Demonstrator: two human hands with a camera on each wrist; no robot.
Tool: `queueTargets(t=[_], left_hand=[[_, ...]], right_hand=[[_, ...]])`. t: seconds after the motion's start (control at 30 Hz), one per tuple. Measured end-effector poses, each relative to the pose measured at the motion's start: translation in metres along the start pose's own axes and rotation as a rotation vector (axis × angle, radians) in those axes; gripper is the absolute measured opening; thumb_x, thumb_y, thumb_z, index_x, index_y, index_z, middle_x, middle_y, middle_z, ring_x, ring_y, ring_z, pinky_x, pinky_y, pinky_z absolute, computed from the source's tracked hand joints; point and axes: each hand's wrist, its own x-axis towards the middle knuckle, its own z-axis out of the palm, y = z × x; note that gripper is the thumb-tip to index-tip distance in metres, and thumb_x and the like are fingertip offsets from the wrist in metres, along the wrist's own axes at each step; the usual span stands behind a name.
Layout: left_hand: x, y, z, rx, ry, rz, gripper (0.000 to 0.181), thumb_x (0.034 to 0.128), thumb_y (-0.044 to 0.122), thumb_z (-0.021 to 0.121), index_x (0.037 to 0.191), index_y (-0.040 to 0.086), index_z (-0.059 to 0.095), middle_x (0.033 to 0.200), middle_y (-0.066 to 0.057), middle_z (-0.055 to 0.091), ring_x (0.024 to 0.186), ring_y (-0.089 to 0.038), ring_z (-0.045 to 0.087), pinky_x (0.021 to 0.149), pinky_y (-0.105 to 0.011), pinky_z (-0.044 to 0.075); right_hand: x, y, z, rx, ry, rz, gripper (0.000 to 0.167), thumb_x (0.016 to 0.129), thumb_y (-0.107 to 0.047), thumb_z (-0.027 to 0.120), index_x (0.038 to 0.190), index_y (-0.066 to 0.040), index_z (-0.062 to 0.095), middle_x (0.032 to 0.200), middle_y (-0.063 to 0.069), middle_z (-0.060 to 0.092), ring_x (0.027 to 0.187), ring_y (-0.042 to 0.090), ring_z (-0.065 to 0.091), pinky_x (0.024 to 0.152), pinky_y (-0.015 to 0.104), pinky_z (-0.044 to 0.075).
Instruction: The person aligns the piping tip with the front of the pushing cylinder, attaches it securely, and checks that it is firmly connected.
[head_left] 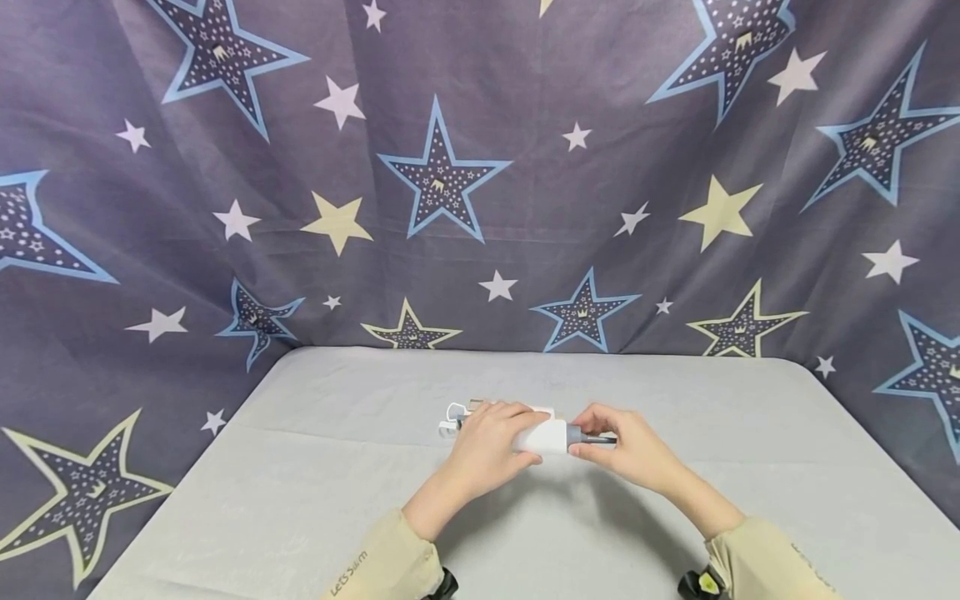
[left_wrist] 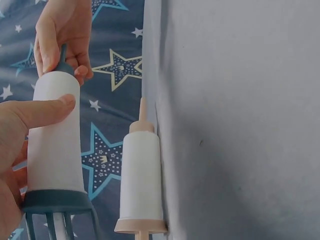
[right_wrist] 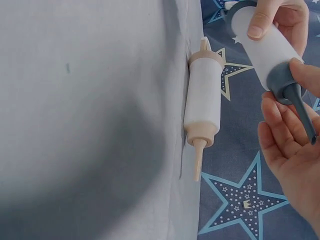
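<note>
A white bottle [head_left: 547, 435] with a blue-grey nozzle cap [right_wrist: 281, 80] lies sideways between the two hands. My left hand [head_left: 486, 446] grips its white body, with the thumb across the front in the left wrist view. At the nozzle end, my right hand [head_left: 632, 448] pinches the cap, its thumb on one side and fingers on the other. The long thin nozzle [right_wrist: 302, 117] points toward the right palm. A blue-grey collar with several prongs [left_wrist: 57, 202] is at the bottle's other end.
A similar white bottle with beige ends [left_wrist: 141, 175] lies beyond the held one and parallel to it. Both are over a table with a light grey cloth [head_left: 300, 492]. Behind the table hangs a dark star-patterned curtain [head_left: 487, 208].
</note>
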Motion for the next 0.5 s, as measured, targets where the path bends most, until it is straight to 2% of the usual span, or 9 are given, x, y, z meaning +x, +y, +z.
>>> queueTargets(t=[0.23,0.5], left_hand=[[-0.0004,0.0005,0.0008,-0.017,-0.029,-0.025,0.052,0.0678,0.037,0.075,0.117,0.027,0.061,0.109,0.010,0.063,0.099,-0.011,0.058,0.094,-0.041,0.040],[-0.0009,0.0034,0.0005,0.027,0.008,-0.011,0.051,0.0660,0.035,0.076,0.114,0.026,0.062,0.107,0.011,0.064,0.097,-0.011,0.059,0.091,-0.038,0.042]], right_hand=[[-0.0003,0.0008,0.0021,0.051,-0.014,0.049,0.019,0.076,-0.028,0.071,0.090,-0.017,0.063,0.084,-0.007,0.065,0.082,0.008,0.062,0.076,0.027,0.050],[-0.0016,-0.0030,0.0029,0.145,-0.021,0.083,0.023,0.076,-0.025,0.072,0.091,-0.009,0.064,0.084,0.000,0.065,0.080,0.010,0.062,0.075,0.024,0.049]])
